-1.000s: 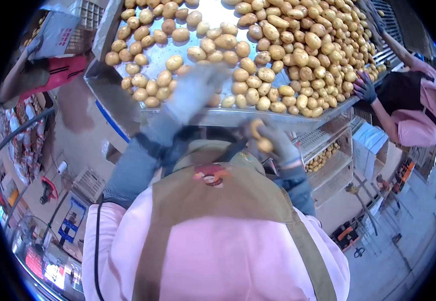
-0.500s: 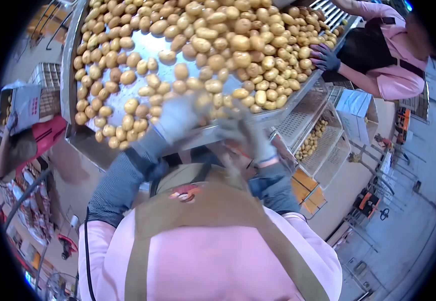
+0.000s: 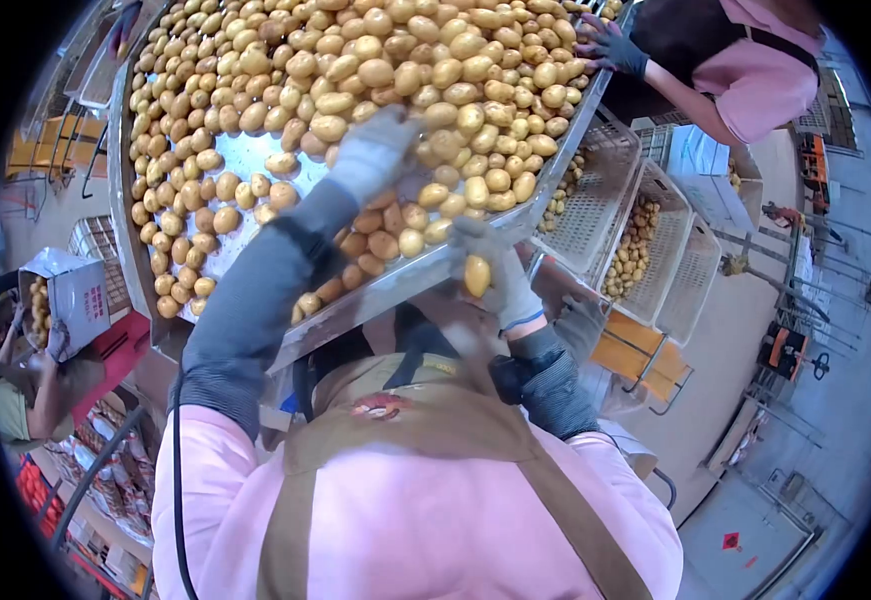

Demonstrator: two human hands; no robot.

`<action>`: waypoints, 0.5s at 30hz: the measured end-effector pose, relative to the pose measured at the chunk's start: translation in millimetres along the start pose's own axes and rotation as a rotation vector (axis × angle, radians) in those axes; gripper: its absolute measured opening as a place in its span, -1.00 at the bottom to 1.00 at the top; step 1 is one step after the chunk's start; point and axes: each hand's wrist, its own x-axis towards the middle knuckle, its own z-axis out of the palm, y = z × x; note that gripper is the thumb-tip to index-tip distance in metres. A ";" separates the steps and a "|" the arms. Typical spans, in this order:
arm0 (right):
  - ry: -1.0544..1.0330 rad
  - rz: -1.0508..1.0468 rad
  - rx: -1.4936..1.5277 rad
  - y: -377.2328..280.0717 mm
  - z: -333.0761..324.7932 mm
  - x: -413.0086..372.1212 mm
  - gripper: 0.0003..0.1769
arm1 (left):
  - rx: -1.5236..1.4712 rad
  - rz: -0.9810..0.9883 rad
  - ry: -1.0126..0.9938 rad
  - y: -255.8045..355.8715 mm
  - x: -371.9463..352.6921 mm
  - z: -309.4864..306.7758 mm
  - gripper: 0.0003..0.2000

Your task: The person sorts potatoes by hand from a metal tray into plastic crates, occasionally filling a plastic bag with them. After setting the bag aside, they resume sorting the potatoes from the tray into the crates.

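Many potatoes lie heaped on a metal sorting table, thickest toward the far side and the right. My left hand, in a pale glove, reaches over the heap and touches potatoes near the middle; its fingers are blurred, and what lies under them is hidden. My right hand, also gloved, is at the table's near edge with its fingers around a single potato. That potato hangs just outside the metal rim.
A co-worker's gloved hand rests on potatoes at the right edge. Plastic crates with potatoes stand below on the right, beside a cardboard box. At left, another person holds a box of potatoes.
My left hand has moved forward onto the heap. My right hand now shows a potato in its fingers. The view has shifted, and the person at left holds the box tilted, its potatoes showing.
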 end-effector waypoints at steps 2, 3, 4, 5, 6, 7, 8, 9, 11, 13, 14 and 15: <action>0.121 0.318 0.509 -22.9 13.7 0.9 -0.39 | -0.339 -0.163 0.082 10.8 -26.8 20.2 -0.63; 0.149 0.463 0.736 -28.5 23.4 1.2 -0.43 | -0.284 -0.271 -0.345 55.0 -28.4 -39.7 -0.64; 0.213 0.610 0.962 -34.1 33.2 1.4 -0.45 | -0.200 0.106 -0.267 51.7 -40.9 -14.7 -0.60; 0.231 0.633 1.032 -30.9 39.1 4.9 -0.52 | -0.193 0.202 -0.144 49.5 -40.1 9.0 -0.58; 0.166 0.523 0.873 -26.0 35.7 6.3 -0.48 | -0.184 0.301 -0.022 52.0 -33.9 17.0 -0.56; 0.121 0.411 0.705 -21.0 32.4 7.9 -0.44 | -0.146 0.268 0.049 52.2 -12.2 10.6 -0.56; 0.098 0.300 0.545 -15.7 28.9 9.6 -0.40 | -0.115 0.238 0.118 50.4 21.1 2.0 -0.55; 0.180 0.437 0.753 -25.6 14.5 27.0 -0.38 | -0.080 0.279 0.137 47.5 55.3 -2.0 -0.56; 0.357 0.542 0.961 -13.7 -10.8 54.9 -0.36 | 0.079 0.442 0.309 27.1 125.6 19.2 -0.59; 0.484 0.532 0.897 12.0 -34.6 81.1 -0.36 | 0.294 0.506 0.287 16.1 157.1 36.5 -0.63; 0.519 0.558 0.831 22.9 -47.5 90.1 -0.36 | 0.376 0.446 0.115 19.2 163.9 32.9 -0.64; 0.550 0.589 0.764 32.1 -55.0 92.9 -0.35 | 0.453 0.380 -0.060 23.5 167.2 29.2 -0.65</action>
